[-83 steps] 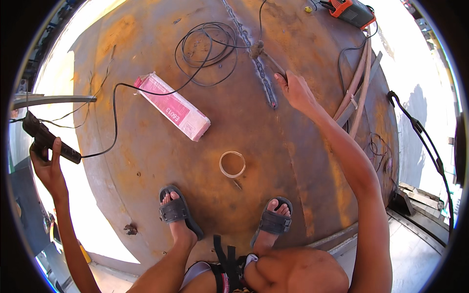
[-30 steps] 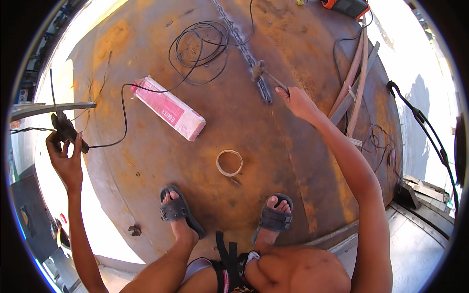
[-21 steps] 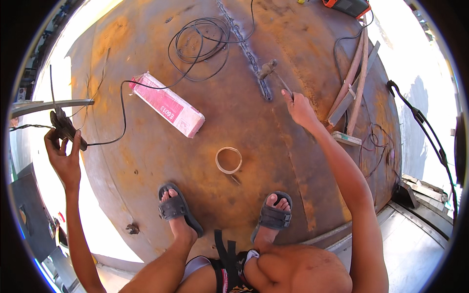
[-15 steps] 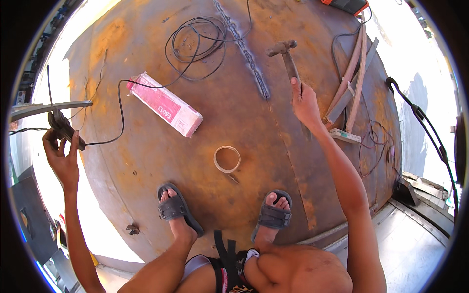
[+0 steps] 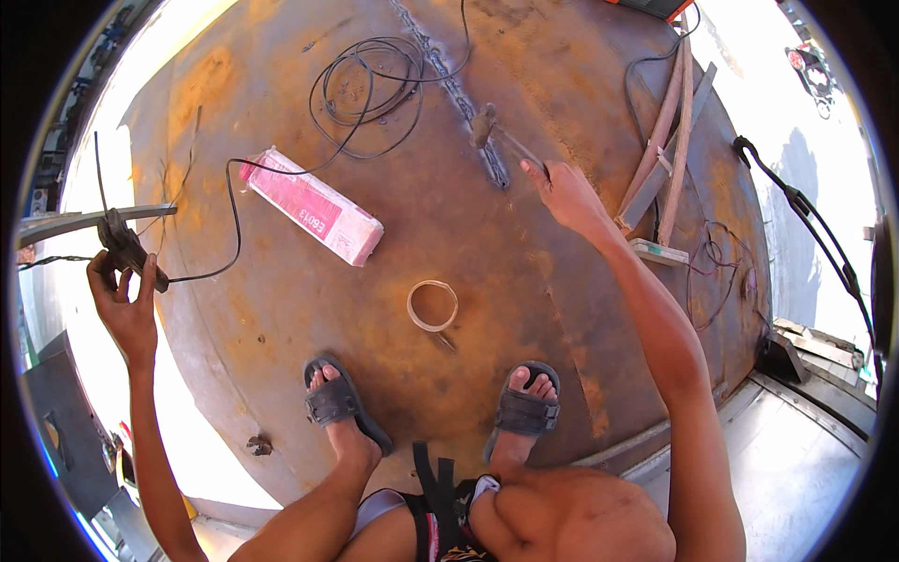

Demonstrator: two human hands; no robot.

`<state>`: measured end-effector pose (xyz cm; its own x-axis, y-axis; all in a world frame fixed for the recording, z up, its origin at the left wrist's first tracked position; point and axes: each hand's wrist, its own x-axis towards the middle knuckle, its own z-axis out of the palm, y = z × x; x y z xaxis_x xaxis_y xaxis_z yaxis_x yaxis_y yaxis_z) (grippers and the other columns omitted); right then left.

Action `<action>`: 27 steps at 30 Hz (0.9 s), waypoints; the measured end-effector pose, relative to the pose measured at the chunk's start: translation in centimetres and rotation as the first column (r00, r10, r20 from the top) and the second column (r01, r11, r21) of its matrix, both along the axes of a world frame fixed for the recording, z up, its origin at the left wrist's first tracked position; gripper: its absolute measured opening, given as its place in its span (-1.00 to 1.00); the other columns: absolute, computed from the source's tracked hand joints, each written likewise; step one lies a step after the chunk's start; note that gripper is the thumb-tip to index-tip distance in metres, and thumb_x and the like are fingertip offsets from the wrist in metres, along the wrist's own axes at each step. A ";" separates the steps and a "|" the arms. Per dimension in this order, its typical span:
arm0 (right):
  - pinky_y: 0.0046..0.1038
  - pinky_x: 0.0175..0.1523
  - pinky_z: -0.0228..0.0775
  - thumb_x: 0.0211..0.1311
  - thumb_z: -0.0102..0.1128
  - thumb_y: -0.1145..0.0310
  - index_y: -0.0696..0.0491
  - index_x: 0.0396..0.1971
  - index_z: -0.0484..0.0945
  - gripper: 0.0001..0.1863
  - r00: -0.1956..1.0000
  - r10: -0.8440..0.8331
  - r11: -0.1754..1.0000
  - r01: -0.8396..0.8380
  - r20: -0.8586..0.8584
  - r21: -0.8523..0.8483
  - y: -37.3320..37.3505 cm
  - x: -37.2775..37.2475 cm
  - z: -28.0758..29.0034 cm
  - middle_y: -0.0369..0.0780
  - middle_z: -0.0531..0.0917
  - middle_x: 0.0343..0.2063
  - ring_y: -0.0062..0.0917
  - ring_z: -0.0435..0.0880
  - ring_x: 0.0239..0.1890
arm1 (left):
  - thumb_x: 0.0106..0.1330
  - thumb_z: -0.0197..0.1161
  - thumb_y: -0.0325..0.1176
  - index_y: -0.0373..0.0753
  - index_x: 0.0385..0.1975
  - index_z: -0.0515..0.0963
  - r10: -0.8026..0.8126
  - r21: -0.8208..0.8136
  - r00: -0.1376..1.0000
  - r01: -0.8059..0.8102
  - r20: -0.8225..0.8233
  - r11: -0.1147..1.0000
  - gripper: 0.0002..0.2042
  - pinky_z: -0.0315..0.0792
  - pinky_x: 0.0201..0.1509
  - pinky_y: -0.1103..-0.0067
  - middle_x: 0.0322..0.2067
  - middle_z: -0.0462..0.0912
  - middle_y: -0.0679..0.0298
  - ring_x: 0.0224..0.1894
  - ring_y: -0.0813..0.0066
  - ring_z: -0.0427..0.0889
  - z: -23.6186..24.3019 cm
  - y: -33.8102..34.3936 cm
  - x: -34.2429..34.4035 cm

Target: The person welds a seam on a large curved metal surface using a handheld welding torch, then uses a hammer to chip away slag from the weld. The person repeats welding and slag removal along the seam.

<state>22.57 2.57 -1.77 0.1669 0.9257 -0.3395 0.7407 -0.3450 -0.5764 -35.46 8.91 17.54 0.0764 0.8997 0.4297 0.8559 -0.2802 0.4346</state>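
My right hand [image 5: 568, 194] is closed around the handle of a hammer [image 5: 508, 140]. The hammer's head is at the weld bead [image 5: 449, 86], a rough grey line running down a rusty steel plate [image 5: 375, 309]; whether it touches the bead I cannot tell. Out at the left edge, my left hand [image 5: 128, 304] grips a dark welding electrode holder [image 5: 129, 248] between thumb and fingers. A thin rod [image 5: 99, 173] sticks up from the holder. From its lower end a black cable [image 5: 232, 206] curves across the plate into loose loops.
A pink-and-white carton [image 5: 314, 206] lies left of centre, under the cable. Between my sandalled feet and the coil sits a pale ring [image 5: 433, 306]. Wooden strips [image 5: 679, 140] lean together at right, below an orange-and-black machine [image 5: 660, 7]. A curved metal bar [image 5: 84, 221] crosses the left edge.
The hammer has swung left and down from the plate's right side to the weld bead, my right hand turning with it. My left hand has barely shifted.
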 end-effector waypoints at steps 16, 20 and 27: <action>0.12 -0.32 0.30 0.68 -0.11 -0.07 0.21 -0.33 0.42 -0.42 0.995 -0.021 0.986 0.005 0.098 0.165 -4.3 1.0 -4.6 0.17 0.54 -0.61 0.23 0.54 -0.49 | 0.33 0.51 -0.49 -0.35 0.20 0.40 -0.013 -0.011 0.996 0.014 0.087 1.000 -0.49 0.55 0.30 0.37 -0.03 0.55 0.17 0.06 0.45 0.61 -1.2 0.6 0.9; 0.12 -0.33 0.28 0.69 -0.11 -0.04 0.21 -0.35 0.42 -0.43 0.976 -0.200 0.938 0.215 -0.082 0.273 -5.7 -1.8 -2.2 0.19 0.53 -0.62 0.23 0.53 -0.50 | 0.33 0.50 -0.49 -0.36 0.19 0.40 -0.037 0.001 0.996 0.037 0.077 0.999 -0.50 0.57 0.30 0.37 -0.01 0.55 0.15 0.07 0.44 0.60 -1.1 0.6 0.6; 0.04 -0.35 0.30 0.68 -0.07 -0.02 0.22 -0.37 0.43 -0.43 0.977 -0.177 0.962 0.197 -0.120 0.191 -5.1 -1.8 -1.2 0.19 0.56 -0.58 0.23 0.58 -0.44 | 0.33 0.51 -0.48 -0.35 0.18 0.41 -0.051 -0.013 0.998 0.052 0.046 0.999 -0.51 0.56 0.28 0.40 0.00 0.54 0.16 0.07 0.46 0.59 -0.6 0.3 0.5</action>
